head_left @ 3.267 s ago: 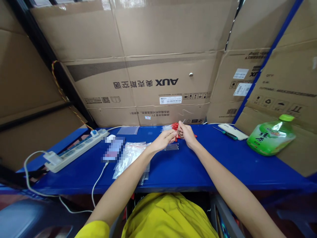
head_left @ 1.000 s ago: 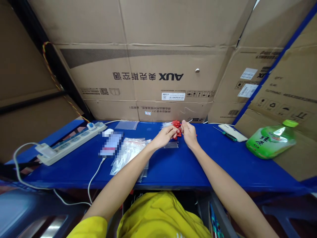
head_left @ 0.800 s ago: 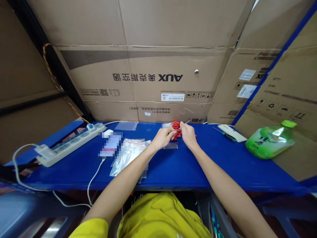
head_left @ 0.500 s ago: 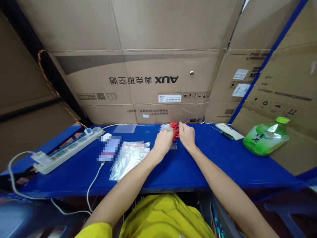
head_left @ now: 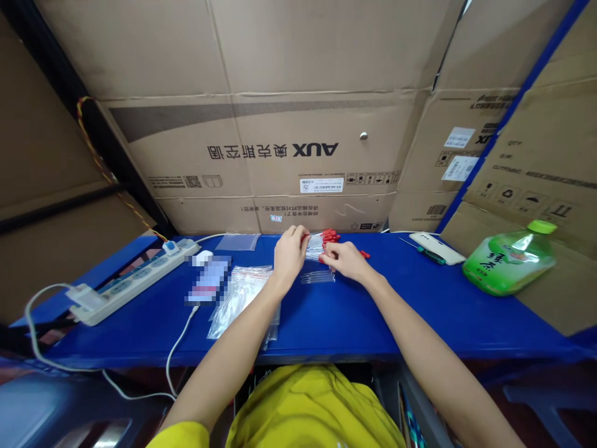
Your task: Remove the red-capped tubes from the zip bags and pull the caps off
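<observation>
Holding a small clear bag (head_left: pixel 315 246) between both hands near the back of the blue counter (head_left: pixel 373 317), I have my left hand (head_left: pixel 289 252) pinching its left edge with the fingers curled in. My right hand (head_left: pixel 344 260) is closed on its right side, thumb and fingertips pressed together. Whether that hand also grips one of the red pieces I cannot tell; they are too small. The bag sits just above the counter, right in front of the little heap of red pieces (head_left: pixel 331 235) at the foot of the cardboard boxes (head_left: pixel 280 149). Red shows through the film, inside it or behind it I cannot say. One stray red piece (head_left: pixel 364 254) lies just beside my right hand, and a row of thin clear tubes (head_left: pixel 318 277) lies flat below the bag. The pile of empty zip bags (head_left: pixel 242 289) and the power strip (head_left: pixel 135 277) are off to my left, the green bottle (head_left: pixel 510 258) on its side to my right. I judge the step in hand to be working the bag at its edge. The film is limp and the pieces tiny, so any next move calls for a steady left pinch and fine right fingertips.
</observation>
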{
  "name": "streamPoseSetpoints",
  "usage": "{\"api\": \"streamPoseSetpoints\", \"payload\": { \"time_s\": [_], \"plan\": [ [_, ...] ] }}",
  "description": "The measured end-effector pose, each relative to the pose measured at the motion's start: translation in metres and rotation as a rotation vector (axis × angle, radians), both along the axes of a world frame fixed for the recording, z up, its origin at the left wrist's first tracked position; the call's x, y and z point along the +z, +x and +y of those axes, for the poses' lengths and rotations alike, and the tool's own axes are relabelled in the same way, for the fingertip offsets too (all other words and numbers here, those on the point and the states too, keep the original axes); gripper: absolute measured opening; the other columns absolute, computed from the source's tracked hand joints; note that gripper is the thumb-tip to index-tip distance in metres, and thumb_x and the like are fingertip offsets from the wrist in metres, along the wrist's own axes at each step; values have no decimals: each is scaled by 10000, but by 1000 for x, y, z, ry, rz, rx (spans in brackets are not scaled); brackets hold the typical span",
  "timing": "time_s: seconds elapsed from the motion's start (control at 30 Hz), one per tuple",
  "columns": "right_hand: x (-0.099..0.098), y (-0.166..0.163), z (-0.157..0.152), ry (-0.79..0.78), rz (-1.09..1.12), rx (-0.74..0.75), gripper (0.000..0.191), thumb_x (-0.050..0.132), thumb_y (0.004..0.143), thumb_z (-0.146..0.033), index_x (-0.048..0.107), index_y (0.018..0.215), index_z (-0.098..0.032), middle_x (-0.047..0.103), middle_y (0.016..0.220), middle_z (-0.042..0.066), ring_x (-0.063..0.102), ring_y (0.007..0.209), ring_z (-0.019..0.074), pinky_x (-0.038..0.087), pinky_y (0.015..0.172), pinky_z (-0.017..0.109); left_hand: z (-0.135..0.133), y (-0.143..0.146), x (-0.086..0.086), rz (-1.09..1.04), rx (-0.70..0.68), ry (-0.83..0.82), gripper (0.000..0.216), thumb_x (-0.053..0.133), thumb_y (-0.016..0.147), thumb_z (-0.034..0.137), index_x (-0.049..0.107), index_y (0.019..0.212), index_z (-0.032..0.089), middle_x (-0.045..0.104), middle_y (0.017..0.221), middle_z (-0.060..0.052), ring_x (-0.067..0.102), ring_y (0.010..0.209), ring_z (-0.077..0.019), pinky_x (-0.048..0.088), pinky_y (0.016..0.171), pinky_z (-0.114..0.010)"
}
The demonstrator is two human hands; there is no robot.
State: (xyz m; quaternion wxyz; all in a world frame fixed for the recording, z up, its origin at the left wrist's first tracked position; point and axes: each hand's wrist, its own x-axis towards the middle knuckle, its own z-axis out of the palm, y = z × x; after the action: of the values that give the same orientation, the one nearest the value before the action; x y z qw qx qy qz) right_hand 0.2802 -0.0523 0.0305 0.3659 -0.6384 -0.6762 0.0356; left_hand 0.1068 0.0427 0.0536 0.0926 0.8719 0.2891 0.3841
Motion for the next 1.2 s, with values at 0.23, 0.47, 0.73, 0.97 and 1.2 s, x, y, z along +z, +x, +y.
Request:
{"api": "streamPoseSetpoints", "payload": {
  "time_s": [0.23,0.47,0.73,0.97,1.2],
  "plan": [
    [4,-6,-4,-89,-64,72,147,762,854,-268,688,980,-250,772,830,-16,664,718,163,369,673,247,11,1,-13,-44,13,-104,114,554,989,271,658,977,225,722,991,-66,667,908,-216,462,828,-314],
    [-3,-2,-3,-209,-111,140,30,794,827,-273,788,854,-262,777,781,-13,689,730,167,397,678,260,20,6,-23,-181,65,-292,157,677,876,162,645,1024,204,766,960,-46,698,854,-186,497,806,-302],
    [-9,1,1,-230,-156,145,48,820,795,-278,825,843,-288,796,823,-7,708,758,186,415,661,267,21,8,-25,-158,21,-271,60,647,900,213,694,935,198,764,967,-51,672,793,-168,507,797,-297],
    [-7,-3,-1,-226,-181,137,64,820,795,-264,825,850,-297,800,857,-11,711,790,187,409,657,269,16,12,-26,-124,-33,-262,79,630,919,227,697,944,193,763,944,-53,674,818,-172,504,808,-299],
    [-4,-5,-2,-216,-189,149,52,789,833,-262,817,872,-283,802,925,-1,719,863,192,436,717,267,16,12,-26,-132,-60,-235,97,631,928,228,718,936,186,753,942,-54,660,794,-167,501,788,-292]
  ]
}}
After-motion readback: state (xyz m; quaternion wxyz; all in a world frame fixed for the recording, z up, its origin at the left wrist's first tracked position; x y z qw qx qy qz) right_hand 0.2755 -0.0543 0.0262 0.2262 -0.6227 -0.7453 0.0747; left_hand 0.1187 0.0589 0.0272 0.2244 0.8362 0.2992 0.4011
